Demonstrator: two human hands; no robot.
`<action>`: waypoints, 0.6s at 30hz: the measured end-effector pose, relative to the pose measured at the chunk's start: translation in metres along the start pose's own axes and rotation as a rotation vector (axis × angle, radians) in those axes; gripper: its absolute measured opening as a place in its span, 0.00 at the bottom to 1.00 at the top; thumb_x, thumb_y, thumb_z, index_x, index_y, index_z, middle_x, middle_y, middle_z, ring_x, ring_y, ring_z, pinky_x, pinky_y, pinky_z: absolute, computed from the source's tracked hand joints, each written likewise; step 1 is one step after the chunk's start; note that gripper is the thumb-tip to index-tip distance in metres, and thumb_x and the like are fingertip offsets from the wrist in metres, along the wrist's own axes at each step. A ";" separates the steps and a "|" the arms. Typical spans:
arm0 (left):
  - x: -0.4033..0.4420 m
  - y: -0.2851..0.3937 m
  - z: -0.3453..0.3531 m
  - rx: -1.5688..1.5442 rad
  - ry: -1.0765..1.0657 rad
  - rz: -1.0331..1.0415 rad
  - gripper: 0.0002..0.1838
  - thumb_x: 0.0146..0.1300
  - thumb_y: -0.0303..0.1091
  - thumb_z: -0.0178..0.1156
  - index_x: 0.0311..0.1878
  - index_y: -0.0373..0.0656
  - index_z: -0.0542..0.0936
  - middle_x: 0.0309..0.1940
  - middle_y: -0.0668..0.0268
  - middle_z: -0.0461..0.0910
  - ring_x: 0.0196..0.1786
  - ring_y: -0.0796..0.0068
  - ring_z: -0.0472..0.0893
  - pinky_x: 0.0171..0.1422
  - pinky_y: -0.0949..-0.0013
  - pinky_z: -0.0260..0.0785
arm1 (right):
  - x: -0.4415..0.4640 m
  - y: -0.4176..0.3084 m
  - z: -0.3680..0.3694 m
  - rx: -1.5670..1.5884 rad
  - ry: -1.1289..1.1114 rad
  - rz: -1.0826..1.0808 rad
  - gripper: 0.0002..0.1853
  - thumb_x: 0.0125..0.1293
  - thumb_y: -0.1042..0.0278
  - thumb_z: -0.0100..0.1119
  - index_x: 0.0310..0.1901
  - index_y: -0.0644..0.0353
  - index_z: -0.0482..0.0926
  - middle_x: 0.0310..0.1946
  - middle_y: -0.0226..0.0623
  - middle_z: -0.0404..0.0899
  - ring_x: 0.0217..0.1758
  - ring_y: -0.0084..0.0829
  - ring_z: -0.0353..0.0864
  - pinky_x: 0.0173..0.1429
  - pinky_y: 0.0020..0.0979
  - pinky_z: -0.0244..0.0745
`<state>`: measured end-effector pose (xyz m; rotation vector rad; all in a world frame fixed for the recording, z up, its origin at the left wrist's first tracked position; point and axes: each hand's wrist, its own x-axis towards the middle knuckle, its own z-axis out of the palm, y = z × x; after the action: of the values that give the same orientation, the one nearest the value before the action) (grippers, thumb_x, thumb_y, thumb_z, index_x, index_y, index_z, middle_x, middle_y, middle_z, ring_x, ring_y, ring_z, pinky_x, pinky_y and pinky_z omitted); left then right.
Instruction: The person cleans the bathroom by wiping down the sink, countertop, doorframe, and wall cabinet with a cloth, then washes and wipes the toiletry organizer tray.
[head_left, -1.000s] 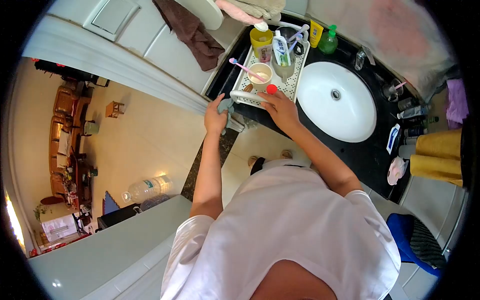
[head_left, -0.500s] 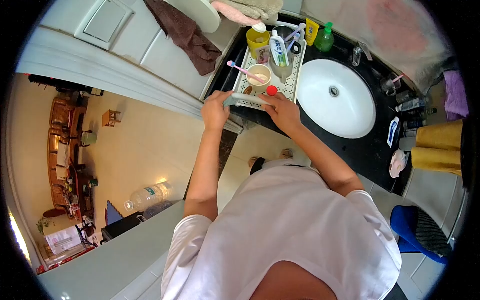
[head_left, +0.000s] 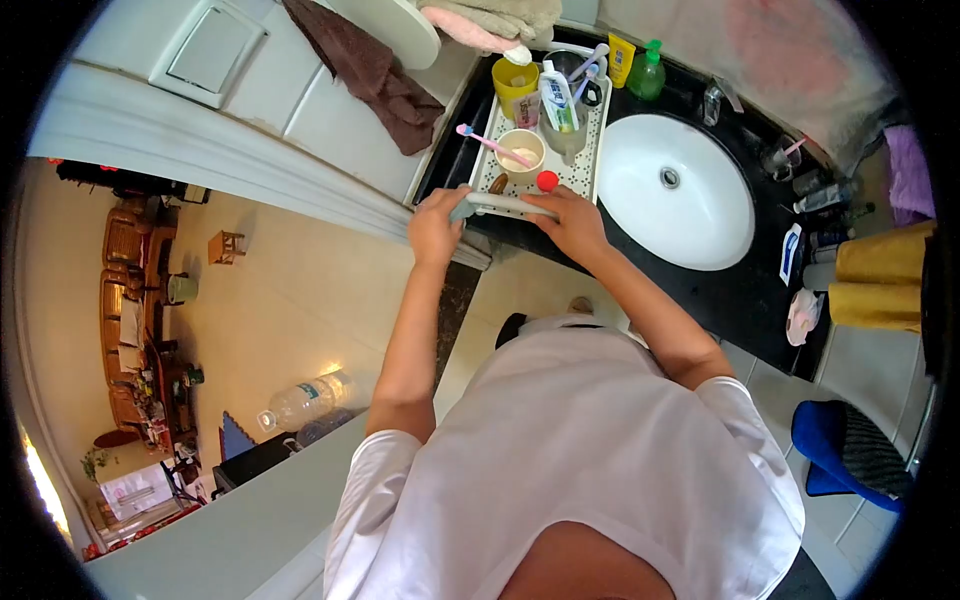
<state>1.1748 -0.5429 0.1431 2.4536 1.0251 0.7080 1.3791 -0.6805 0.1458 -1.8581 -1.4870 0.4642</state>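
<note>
A curved white handle-like piece [head_left: 508, 203] lies between my hands, at the near edge of the perforated white tray [head_left: 590, 160]. My left hand [head_left: 437, 225] is closed round a grey-green cloth [head_left: 463, 210] at the piece's left end. At the right end, my right hand [head_left: 574, 224] grips the piece between thumb and fingers. On the tray are a cream cup [head_left: 519, 165] with a pink toothbrush [head_left: 490, 143], a red cap [head_left: 547, 181], a yellow cup [head_left: 514, 82] and a toothpaste tube [head_left: 558, 97].
A white sink [head_left: 680, 225] is set in the black counter [head_left: 690, 310] to the right. Behind the tray stand a yellow tube [head_left: 619, 60] and a green pump bottle [head_left: 647, 76]. A brown towel [head_left: 370, 75] hangs at the left. Clear bottles [head_left: 300, 402] are at lower left.
Both hands have stayed on the white piece, with small shifts; my left hand now covers more of the cloth. The view has turned slightly.
</note>
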 end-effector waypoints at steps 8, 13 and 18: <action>0.003 0.003 0.000 0.210 0.031 0.136 0.30 0.38 0.19 0.65 0.49 0.55 0.80 0.42 0.68 0.80 0.45 0.61 0.78 0.47 0.61 0.73 | 0.003 0.015 0.010 0.045 0.054 -0.126 0.19 0.58 0.65 0.66 0.53 0.43 0.83 0.38 0.38 0.79 0.38 0.41 0.81 0.42 0.38 0.76; 0.008 -0.010 0.007 0.101 -0.050 0.028 0.32 0.40 0.19 0.66 0.54 0.54 0.79 0.44 0.67 0.79 0.47 0.57 0.78 0.49 0.60 0.72 | 0.010 0.011 0.005 0.087 0.002 -0.070 0.17 0.59 0.65 0.65 0.52 0.46 0.83 0.37 0.40 0.81 0.35 0.42 0.81 0.41 0.39 0.76; 0.003 -0.031 0.027 -0.151 -0.093 -0.145 0.34 0.46 0.20 0.67 0.60 0.54 0.76 0.45 0.62 0.79 0.51 0.53 0.77 0.56 0.61 0.71 | 0.008 0.009 0.009 0.193 0.039 -0.028 0.17 0.59 0.64 0.65 0.52 0.47 0.82 0.38 0.40 0.82 0.32 0.42 0.82 0.40 0.39 0.77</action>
<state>1.1754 -0.5244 0.1065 2.2364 1.0611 0.5957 1.3816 -0.6713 0.1337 -1.6847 -1.3887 0.5355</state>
